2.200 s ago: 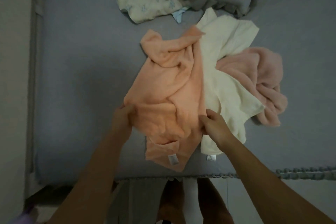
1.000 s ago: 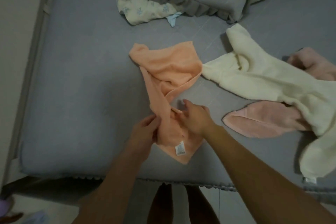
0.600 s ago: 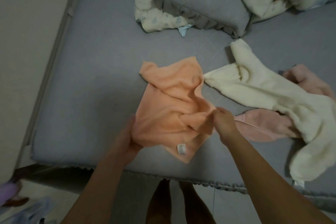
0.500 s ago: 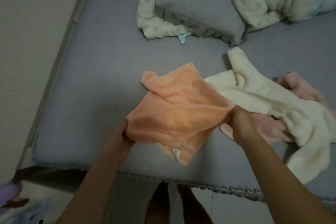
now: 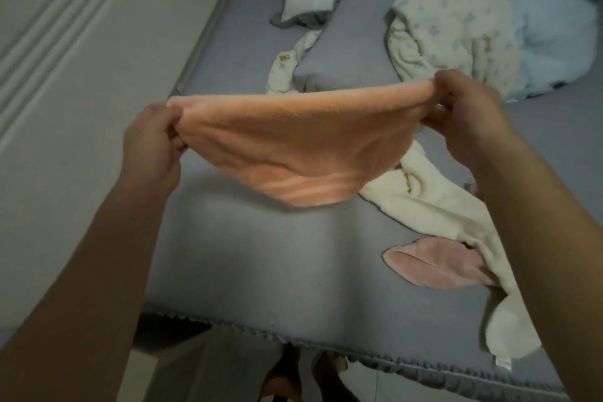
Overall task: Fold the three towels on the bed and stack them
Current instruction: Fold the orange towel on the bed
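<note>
Orange towel (image 5: 293,143) stretched in the air between both hands, above the bed (image 5: 261,254).

The left hand (image 5: 153,143) pinches one top corner and the right hand (image 5: 463,117) pinches the other, each closed on the cloth; the towel sags between them, clear of the grey sheet. Below and beside the right hand, the cream towel (image 5: 434,206) lies crumpled on the bed, with the pink towel (image 5: 434,266) partly under it near the right forearm. Beyond the hands lie a grey pillow (image 5: 346,65) and a printed quilt (image 5: 456,16).

Orange towel (image 5: 293,143) stretched between both hands above grey bed (image 5: 261,258).
</note>
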